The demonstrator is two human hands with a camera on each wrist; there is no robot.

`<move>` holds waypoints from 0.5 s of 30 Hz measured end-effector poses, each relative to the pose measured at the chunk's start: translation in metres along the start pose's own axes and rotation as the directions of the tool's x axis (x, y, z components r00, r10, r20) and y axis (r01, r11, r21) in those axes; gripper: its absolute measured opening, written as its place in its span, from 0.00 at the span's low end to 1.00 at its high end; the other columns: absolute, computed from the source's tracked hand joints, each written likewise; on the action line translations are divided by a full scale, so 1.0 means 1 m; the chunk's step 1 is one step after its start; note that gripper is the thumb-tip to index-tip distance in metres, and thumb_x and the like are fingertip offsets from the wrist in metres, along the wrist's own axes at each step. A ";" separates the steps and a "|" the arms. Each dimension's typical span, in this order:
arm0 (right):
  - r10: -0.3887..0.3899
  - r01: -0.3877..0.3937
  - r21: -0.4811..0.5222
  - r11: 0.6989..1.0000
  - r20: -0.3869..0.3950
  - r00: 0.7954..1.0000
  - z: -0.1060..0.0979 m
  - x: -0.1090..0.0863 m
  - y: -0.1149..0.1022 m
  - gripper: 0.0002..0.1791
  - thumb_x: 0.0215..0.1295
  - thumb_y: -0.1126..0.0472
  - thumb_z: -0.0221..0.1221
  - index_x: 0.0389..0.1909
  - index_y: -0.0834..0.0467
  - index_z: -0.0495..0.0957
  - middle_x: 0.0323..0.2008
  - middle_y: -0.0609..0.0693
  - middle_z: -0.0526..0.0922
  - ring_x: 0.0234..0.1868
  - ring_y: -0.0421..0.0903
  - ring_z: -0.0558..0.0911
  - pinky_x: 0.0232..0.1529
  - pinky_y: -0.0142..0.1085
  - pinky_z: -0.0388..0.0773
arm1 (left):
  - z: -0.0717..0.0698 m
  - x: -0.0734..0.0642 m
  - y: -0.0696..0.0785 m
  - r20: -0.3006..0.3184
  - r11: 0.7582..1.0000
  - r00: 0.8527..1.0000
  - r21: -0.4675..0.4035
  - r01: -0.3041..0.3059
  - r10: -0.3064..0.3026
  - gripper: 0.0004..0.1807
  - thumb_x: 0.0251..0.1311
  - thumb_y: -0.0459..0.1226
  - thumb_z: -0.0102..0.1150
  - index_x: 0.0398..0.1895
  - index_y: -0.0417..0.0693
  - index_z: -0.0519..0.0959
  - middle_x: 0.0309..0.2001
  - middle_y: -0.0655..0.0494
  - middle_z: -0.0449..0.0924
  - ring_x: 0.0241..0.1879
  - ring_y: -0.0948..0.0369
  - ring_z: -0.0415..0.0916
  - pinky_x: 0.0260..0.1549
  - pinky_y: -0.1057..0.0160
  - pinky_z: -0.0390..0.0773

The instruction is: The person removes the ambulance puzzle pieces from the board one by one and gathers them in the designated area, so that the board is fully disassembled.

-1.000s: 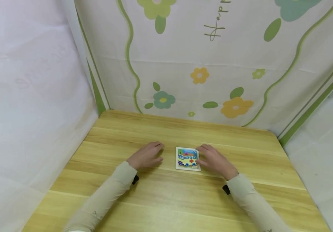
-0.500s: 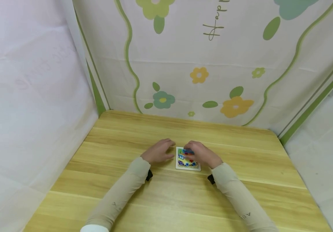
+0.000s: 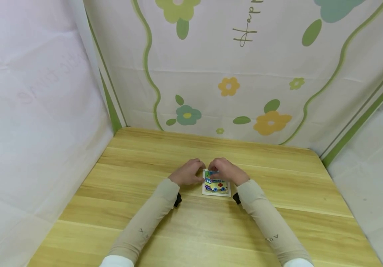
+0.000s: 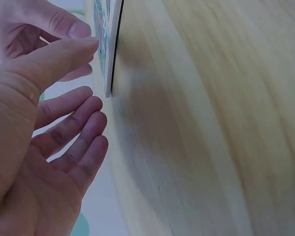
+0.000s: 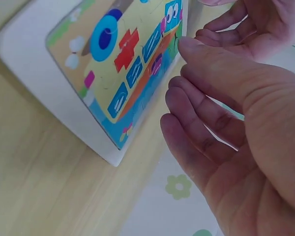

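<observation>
A small square jigsaw puzzle (image 3: 216, 188) with a white frame lies flat on the wooden table. Its picture is a yellow ambulance with a red cross; in the right wrist view, fine piece lines cross the puzzle picture (image 5: 132, 73). At its far left corner is my left hand (image 3: 188, 172), fingers loosely bent and thumb tip close to the frame; contact cannot be made out. My right hand (image 3: 228, 172) hovers over the puzzle's far part, hiding some of it. Its relaxed fingers (image 5: 187, 142) hold nothing visible.
The wooden table (image 3: 191, 226) extends around the puzzle. Behind it hangs a white cloth (image 3: 205, 55) with printed flowers, and pale cloth walls (image 3: 38, 122) stand on both sides.
Both hands have moved inward. My left hand has come right to the puzzle's edge; my right hand has shifted left from the puzzle's right edge to above its far part. The puzzle stays in place.
</observation>
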State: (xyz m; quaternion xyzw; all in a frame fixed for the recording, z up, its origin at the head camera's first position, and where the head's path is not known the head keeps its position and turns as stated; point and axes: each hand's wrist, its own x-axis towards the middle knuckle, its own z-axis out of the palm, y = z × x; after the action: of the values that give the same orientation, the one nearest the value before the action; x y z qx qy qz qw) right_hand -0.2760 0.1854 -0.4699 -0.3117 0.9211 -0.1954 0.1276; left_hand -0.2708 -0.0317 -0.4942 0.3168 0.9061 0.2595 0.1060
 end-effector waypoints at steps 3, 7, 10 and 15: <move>0.004 -0.005 0.005 1.000 0.019 1.000 -0.001 0.003 0.000 0.11 0.65 0.65 0.73 0.46 0.63 0.88 0.44 0.55 0.90 0.45 0.48 0.87 0.50 0.42 0.87 | 0.000 0.001 0.000 -0.002 1.000 1.000 -0.009 -0.010 0.010 0.23 0.67 0.41 0.72 0.60 0.40 0.81 0.57 0.48 0.80 0.57 0.53 0.75 0.64 0.53 0.77; 0.012 -0.012 0.005 1.000 0.043 0.999 0.001 0.005 0.000 0.07 0.66 0.66 0.72 0.43 0.62 0.88 0.40 0.52 0.90 0.40 0.43 0.86 0.46 0.39 0.87 | 0.002 0.003 0.000 -0.002 1.000 1.000 -0.007 -0.012 0.012 0.23 0.66 0.41 0.72 0.60 0.40 0.81 0.56 0.48 0.80 0.57 0.53 0.75 0.64 0.53 0.77; 0.018 -0.018 -0.003 1.000 0.050 0.999 0.001 0.006 -0.001 0.07 0.66 0.67 0.71 0.43 0.62 0.88 0.39 0.51 0.90 0.39 0.42 0.85 0.45 0.39 0.86 | 0.004 0.004 -0.001 0.003 1.000 1.000 -0.002 -0.007 0.007 0.22 0.66 0.41 0.72 0.59 0.41 0.81 0.55 0.50 0.80 0.55 0.54 0.74 0.63 0.55 0.77; 0.023 -0.023 -0.008 1.000 0.061 0.998 0.001 0.008 -0.003 0.07 0.66 0.68 0.71 0.43 0.63 0.88 0.40 0.54 0.90 0.40 0.46 0.87 0.45 0.39 0.87 | 0.006 0.006 -0.001 0.009 1.000 1.000 0.002 -0.010 0.010 0.20 0.66 0.40 0.73 0.56 0.41 0.82 0.53 0.50 0.79 0.52 0.56 0.73 0.60 0.56 0.77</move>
State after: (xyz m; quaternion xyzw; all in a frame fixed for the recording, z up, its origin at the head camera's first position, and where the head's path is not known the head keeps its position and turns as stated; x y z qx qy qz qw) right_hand -0.2803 0.1777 -0.4702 -0.3074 0.9210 -0.1809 0.1567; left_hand -0.2737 -0.0261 -0.4997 0.3227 0.9043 0.2575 0.1085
